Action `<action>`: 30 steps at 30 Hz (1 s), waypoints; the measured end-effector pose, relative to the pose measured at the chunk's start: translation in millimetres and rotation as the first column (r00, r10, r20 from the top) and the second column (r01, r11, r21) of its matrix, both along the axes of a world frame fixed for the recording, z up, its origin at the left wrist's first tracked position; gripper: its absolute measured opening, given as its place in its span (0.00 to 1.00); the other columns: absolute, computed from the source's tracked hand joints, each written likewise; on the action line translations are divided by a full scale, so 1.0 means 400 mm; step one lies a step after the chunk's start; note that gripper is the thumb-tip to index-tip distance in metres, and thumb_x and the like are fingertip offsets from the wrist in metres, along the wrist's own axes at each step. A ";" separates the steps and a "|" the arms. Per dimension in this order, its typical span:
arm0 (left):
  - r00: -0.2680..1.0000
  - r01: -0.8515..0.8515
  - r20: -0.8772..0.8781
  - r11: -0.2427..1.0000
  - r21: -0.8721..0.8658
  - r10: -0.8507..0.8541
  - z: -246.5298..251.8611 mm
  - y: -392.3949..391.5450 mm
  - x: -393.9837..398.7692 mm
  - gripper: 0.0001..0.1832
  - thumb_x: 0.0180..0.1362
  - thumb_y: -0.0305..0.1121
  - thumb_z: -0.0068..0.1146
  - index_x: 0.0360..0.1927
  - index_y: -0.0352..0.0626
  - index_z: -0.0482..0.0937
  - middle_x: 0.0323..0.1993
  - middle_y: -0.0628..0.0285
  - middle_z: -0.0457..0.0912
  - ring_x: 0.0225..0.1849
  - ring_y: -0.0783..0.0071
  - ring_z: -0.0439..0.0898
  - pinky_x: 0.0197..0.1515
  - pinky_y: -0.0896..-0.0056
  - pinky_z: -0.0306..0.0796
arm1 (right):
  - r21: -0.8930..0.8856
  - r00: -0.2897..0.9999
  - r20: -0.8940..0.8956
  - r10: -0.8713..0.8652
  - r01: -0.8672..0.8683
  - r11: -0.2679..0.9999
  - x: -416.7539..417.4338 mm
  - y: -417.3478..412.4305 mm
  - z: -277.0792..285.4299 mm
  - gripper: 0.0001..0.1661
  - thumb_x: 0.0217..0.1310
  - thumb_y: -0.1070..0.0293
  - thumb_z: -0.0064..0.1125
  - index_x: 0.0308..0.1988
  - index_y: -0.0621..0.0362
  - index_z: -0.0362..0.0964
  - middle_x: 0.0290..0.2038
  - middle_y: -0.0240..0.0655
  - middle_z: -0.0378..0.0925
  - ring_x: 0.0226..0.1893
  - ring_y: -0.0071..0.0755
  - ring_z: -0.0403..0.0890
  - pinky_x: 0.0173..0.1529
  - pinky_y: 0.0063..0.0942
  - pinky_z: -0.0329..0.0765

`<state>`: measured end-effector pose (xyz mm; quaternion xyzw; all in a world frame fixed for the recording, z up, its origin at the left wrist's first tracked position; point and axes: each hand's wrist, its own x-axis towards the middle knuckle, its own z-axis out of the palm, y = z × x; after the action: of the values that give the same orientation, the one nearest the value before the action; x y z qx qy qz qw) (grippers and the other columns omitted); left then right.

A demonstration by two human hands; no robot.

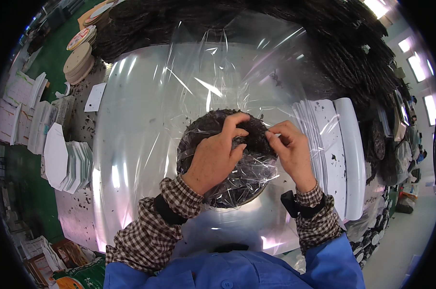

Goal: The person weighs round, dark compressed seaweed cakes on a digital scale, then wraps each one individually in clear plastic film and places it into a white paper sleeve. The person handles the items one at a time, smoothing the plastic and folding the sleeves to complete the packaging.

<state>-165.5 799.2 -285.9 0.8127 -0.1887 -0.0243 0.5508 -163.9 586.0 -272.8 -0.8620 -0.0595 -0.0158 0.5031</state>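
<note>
A round, dark cake of what looks like dried seaweed [254, 139] lies before me, its near part wrapped in crinkled clear plastic film [252, 169]. My left hand [216, 157] rests over the cake's left side, with thumb and fingers curled apart above the dark surface. At the right edge, my right hand [288, 148] pinches thumb against fingertips on the cake's rim; whether film is caught there too is hard to see. More clear film [210, 79] spreads away from the cake over a shiny metal sheet [131, 90].
Dark round seaweed cakes [348, 57] are piled at the back and right. White sheets [320, 144] and a white roll [351, 159] lie to my right. Octagonal white cards [57, 159] stand at left, near round tan discs [79, 65]. Dark crumbs dot the table [77, 216].
</note>
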 end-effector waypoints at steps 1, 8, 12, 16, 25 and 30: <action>1.000 0.019 0.020 1.000 -0.019 -0.019 0.000 0.000 0.000 0.32 0.60 0.25 0.55 0.70 0.48 0.63 0.46 0.57 0.85 0.32 0.61 0.85 0.39 0.67 0.76 | 0.089 0.997 -0.058 -0.041 0.046 0.995 0.003 -0.005 -0.006 0.08 0.64 0.73 0.63 0.38 0.69 0.77 0.36 0.34 0.75 0.25 0.22 0.79 0.30 0.20 0.76; 0.985 0.056 0.150 0.983 0.175 -0.083 0.000 -0.002 -0.003 0.20 0.56 0.24 0.55 0.52 0.50 0.83 0.50 0.59 0.82 0.40 0.60 0.84 0.44 0.65 0.77 | 0.151 0.976 -0.164 -0.140 0.166 0.975 0.006 0.022 0.029 0.03 0.64 0.79 0.60 0.38 0.68 0.76 0.38 0.35 0.75 0.25 0.22 0.80 0.28 0.19 0.76; 0.980 0.063 0.170 0.974 0.217 -0.102 -0.006 0.003 -0.003 0.20 0.54 0.24 0.56 0.51 0.51 0.84 0.52 0.59 0.81 0.39 0.60 0.84 0.43 0.64 0.77 | -0.128 0.989 0.137 0.047 -0.029 0.991 0.005 0.007 0.035 0.07 0.58 0.82 0.61 0.38 0.62 0.77 0.44 0.34 0.74 0.25 0.28 0.81 0.29 0.24 0.77; 0.979 0.053 0.177 0.969 0.242 -0.098 -0.016 0.002 -0.001 0.20 0.54 0.25 0.56 0.51 0.51 0.84 0.52 0.59 0.81 0.40 0.60 0.84 0.43 0.64 0.77 | -0.533 0.906 0.241 0.348 -0.175 0.827 0.015 0.006 0.077 0.13 0.49 0.82 0.63 0.38 0.58 0.80 0.44 0.32 0.74 0.30 0.35 0.82 0.33 0.29 0.79; 0.983 0.052 0.158 0.972 0.229 -0.090 -0.014 -0.002 -0.001 0.20 0.53 0.24 0.56 0.51 0.50 0.84 0.52 0.59 0.81 0.41 0.61 0.84 0.44 0.65 0.78 | -0.636 0.867 0.211 0.451 -0.228 0.737 0.053 -0.006 0.089 0.11 0.45 0.81 0.64 0.34 0.59 0.78 0.43 0.33 0.75 0.39 0.36 0.80 0.39 0.31 0.79; 0.982 0.053 0.166 0.974 0.222 -0.091 -0.019 0.001 -0.001 0.20 0.54 0.25 0.56 0.51 0.50 0.84 0.52 0.59 0.81 0.41 0.61 0.84 0.45 0.65 0.78 | -0.505 0.858 0.336 0.389 -0.185 0.843 0.047 -0.026 0.089 0.09 0.49 0.83 0.63 0.34 0.63 0.77 0.39 0.37 0.76 0.38 0.41 0.80 0.39 0.30 0.78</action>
<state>-165.9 799.7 -293.5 0.8595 -0.2619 0.0068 0.4390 -145.2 575.7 -237.3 -0.9112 -0.3012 -0.1115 0.2579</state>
